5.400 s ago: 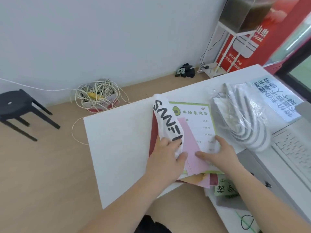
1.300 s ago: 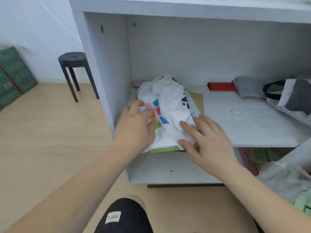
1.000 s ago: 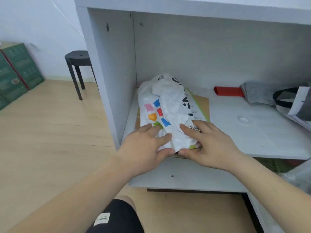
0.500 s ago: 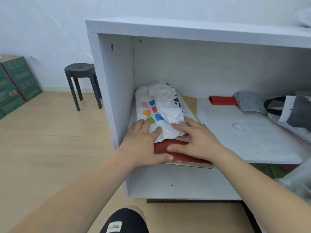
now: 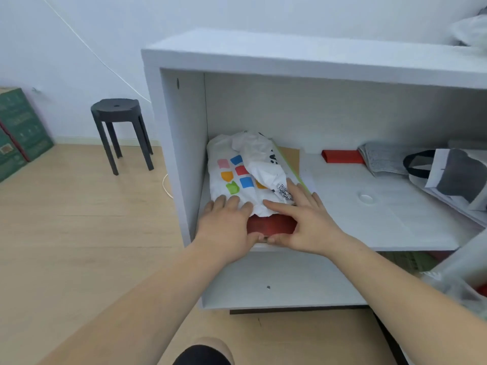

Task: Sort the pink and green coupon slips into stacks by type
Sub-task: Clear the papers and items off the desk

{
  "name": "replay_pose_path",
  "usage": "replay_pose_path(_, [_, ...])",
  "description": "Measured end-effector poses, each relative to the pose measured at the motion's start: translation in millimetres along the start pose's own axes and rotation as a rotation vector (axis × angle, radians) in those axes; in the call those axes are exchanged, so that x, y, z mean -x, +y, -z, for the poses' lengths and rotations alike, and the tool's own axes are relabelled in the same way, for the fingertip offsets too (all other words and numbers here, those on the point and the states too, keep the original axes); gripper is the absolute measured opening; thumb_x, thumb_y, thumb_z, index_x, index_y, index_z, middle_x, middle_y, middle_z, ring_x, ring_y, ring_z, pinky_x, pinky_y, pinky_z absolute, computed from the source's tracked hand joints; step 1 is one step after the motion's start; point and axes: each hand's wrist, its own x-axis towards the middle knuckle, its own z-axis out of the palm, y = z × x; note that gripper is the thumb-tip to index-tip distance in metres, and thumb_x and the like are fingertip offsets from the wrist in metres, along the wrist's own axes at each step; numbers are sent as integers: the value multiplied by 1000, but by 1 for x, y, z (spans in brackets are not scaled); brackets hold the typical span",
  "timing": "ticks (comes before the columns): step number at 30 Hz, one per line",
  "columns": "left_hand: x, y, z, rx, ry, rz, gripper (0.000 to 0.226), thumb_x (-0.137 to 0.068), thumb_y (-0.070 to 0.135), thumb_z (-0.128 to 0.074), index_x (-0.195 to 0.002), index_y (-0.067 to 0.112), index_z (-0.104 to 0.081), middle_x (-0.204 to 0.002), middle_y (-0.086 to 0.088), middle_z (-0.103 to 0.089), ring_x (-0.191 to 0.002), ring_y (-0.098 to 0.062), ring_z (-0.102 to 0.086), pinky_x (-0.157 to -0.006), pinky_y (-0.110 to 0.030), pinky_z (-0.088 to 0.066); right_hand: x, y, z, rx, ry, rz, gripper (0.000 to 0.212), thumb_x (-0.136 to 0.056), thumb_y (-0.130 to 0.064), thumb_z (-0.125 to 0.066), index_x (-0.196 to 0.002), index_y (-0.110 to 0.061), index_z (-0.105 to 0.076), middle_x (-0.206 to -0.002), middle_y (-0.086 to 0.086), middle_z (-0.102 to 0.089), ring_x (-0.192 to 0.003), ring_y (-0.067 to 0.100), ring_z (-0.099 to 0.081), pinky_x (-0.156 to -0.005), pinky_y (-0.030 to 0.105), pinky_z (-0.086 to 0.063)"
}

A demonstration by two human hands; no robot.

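**A:** What are the hands doing?

**B:** The left hand [image 5: 226, 225] and right hand [image 5: 305, 219] lie flat with fingers straight, pressing the white bag [image 5: 245, 175]. The 2 thumbs meet at the front edge of the red sheet [image 5: 271, 223] beneath.

**A:** Where are the coupon slips [image 5: 289, 164]?

**B:** Under the bag, on the shelf [image 5: 382, 214]. Only a green edge shows, at 12 o'clock from the right hand. A black stool [image 5: 118, 127] stands at 10 o'clock.
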Motion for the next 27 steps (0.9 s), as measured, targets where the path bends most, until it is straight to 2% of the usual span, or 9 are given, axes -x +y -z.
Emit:
replay_pose_path(3, [7, 10, 37, 38, 35, 22, 64, -89, 61, -60, -143, 28, -48, -148, -2, -42, -138, -26, -37, -111, -41, -37, 17, -21, 42, -166, 55, -98, 83, -67, -65, -82, -142, -44, -55, -166, 0, -28, -151, 14, -30, -123, 41, -27])
replay_pose_path(6, [17, 27, 93, 365, -47, 31, 54, -92, 50, -63, -139, 24, -56, -138, 0, -52, -126, -23, -51, -98, -38, -49, 30, -41, 112, -207, -60, -188, 60, -83, -55, -76, -138, -36, -61, -144, -11, -57, -133, 10, -53, -110, 33, -45])
replay_pose_path(9, [29, 52, 159, 532, -198, 15, 43, -93, 43, -64, -133, 28, -62, -121, 6, -62, -110, -15, -61, -91, -35, -52, 44, -58, 185, -148, -235, -248, 43, -89, -56, -67, -128, -39, -66, -125, -15, -68, -116, 10, -63, -100, 35, -52])
replay_pose_path(12, [41, 77, 229, 581, -329, -43, 36, -92, 44, -66, -126, 33, -66, -115, 15, -64, -107, -5, -59, -93, -29, -49, 63, -75, 254, -188, -379, -235, 26, -90, -52, -65, -111, -39, -73, -99, -20, -73, -95, 4, -67, -92, 36, -56])
replay_pose_path(16, [31, 102, 320, 713, -349, -84, 27, -93, 44, -61, -118, 35, -68, -105, 17, -65, -99, 0, -62, -91, -32, -52, 74, -106, 362, -193, -551, -235, 31, -95, -49, -64, -123, -37, -70, -110, -14, -72, -102, 3, -66, -95, 27, -53])
replay_pose_path(18, [15, 108, 363, 772, -333, -63, 32, -94, 43, -60, -124, 36, -64, -107, 18, -65, -97, 1, -64, -91, -34, -54, 69, -113, 410, -193, -564, -263, 36, -95, -52, -63, -127, -36, -68, -116, -12, -71, -103, 4, -66, -88, 21, -52])
replay_pose_path(22, [-17, 116, 420, 801, -316, 45, 50, -97, 41, -60, -146, 39, -47, -125, 18, -59, -83, 6, -66, -95, -31, -52, 71, -104, 474, -246, -382, -407, 36, -94, -53, -64, -124, -34, -70, -110, -14, -70, -99, -1, -63, -87, 19, -48])
replay_pose_path(24, [-32, 130, 432, 798, -380, 45, 54, -96, 43, -59, -148, 39, -43, -131, 17, -56, -92, 3, -66, -98, -33, -51, 80, -89, 494, -376, -188, -535, 31, -94, -48, -66, -122, -33, -70, -108, -13, -70, -97, -2, -64, -84, 17, -48])
replay_pose_path(27, [-55, 166, 435, 859, -504, 5, 60, -95, 44, -61, -151, 36, -40, -142, 15, -49, -113, -5, -60, -102, -37, -52, 92, -45, 517, -468, 121, -704, 35, -95, -40, -67, -129, -31, -66, -122, -10, -66, -107, 6, -63, -95, 29, -51])
